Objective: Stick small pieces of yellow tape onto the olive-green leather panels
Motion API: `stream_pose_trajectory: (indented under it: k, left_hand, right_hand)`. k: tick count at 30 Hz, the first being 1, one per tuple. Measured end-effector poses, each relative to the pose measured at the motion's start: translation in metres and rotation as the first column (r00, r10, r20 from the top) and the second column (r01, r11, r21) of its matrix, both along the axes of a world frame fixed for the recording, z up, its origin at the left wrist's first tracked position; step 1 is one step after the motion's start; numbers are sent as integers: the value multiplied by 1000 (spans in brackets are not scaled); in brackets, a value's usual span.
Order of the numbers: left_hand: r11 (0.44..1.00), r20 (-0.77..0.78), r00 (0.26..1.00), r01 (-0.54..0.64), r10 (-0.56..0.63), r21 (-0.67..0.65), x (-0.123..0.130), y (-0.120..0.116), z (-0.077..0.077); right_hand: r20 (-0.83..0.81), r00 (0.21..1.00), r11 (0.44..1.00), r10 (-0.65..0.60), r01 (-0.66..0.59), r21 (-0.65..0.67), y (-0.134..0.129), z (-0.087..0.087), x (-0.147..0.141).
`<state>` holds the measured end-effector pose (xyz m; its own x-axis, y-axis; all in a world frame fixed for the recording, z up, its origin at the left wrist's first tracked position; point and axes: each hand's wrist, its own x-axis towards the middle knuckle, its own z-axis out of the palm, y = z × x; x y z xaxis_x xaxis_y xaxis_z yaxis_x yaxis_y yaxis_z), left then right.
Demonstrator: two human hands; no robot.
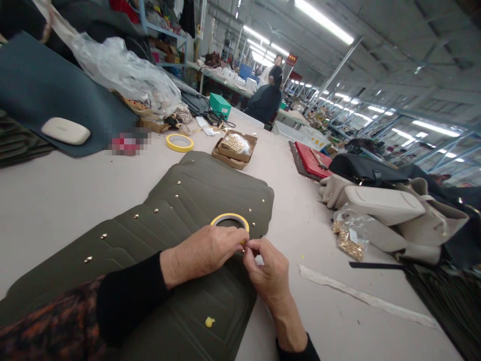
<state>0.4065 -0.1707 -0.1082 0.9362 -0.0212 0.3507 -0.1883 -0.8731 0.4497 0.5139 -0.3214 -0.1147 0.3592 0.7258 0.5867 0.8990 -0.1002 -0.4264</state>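
My left hand [210, 250] is closed on a roll of yellow tape [230, 217], which stands out beyond its fingers. Close against it, my right hand [267, 268] pinches at the near side of the roll; what lies between its fingertips is too small to make out. Both hands are over dark green padded panels [210, 185] that overlap on the table and carry small gold metal pieces [103, 236]. A crumpled yellow scrap [209, 322] lies on the near panel.
A second yellow tape roll [180, 143] and a cardboard box of gold parts [235, 149] sit beyond the panels. At right are beige bags [383, 203], a plastic bag of gold hardware [350, 240] and a pale strip [364, 297]. A person [266, 95] sits farther back.
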Motion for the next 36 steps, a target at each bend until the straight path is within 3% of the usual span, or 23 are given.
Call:
stream_pose_trajectory:
  k: [3, 6, 8, 10, 12, 14, 16, 19, 20, 21, 24, 25, 26, 28, 31, 36]
  left_hand:
    - [998, -32, 998, -48, 49, 36, 1, -1, 2]
    - [989, -23, 995, -90, 94, 120, 3, -4, 1]
    - [980, 17, 995, -104, 103, 169, 4, -5, -1]
    - [973, 72, 992, -120, 108, 195, 4, -7, -2]
    - [969, 118, 986, -138, 116, 206, 3, -8, -3]
    - [966, 147, 981, -153, 124, 209, 3, -9, -3]
    - [965, 159, 978, -163, 131, 204, 2, -9, -4]
    - [966, 172, 973, -182, 151, 183, 2, -12, -4]
    - [967, 183, 971, -186, 154, 174, 2, -14, -3]
    - [969, 199, 968, -186, 152, 165, 1, -16, -2]
    - [978, 257, 960, -153, 114, 138, -2, -22, 1]
    - [981, 271, 957, -143, 103, 134, -3, -23, 2]
    - [980, 272, 957, -145, 104, 136, -4, -22, 2]
    - [966, 249, 957, -192, 147, 171, -5, -18, 1]
    - [925, 161, 959, -269, 232, 268, -3, -8, -4]
    - [920, -7, 977, -197, 212, 338, -3, -6, -4]
  right_hand:
    - [-17, 999, 999, -51, 51, 18, 0, -1, -3]
    - [-248, 961, 992, -125, 125, -17, 2, -2, -5]
    - [-497, 852, 986, -166, 156, -62, 4, -2, -6]
    - [-707, 686, 984, -172, 153, -91, 7, -1, -6]
    - [-818, 551, 984, -163, 149, -96, 10, -1, -6]
    - [-862, 481, 983, -161, 153, -98, 12, -1, -8]
    - [-853, 494, 980, -170, 175, -94, 13, 0, -12]
    - [-772, 606, 972, -190, 227, -61, 15, 0, -16]
    - [-776, 602, 971, -188, 235, -53, 15, -1, -15]
    - [-810, 558, 969, -179, 244, -46, 14, -2, -12]
    - [-948, 298, 945, -115, 326, -12, 7, -7, 5]
    - [-963, 253, 936, -94, 352, 1, 3, -8, 11]
    - [-967, 243, 941, -82, 339, 6, -1, -9, 17]
    - [-961, 253, 984, -114, 161, -75, -10, -11, 23]
    - [-921, 328, 971, -210, -43, -236, -17, -13, 22]
    - [-768, 568, 929, -295, -16, -369, -11, -14, 11]
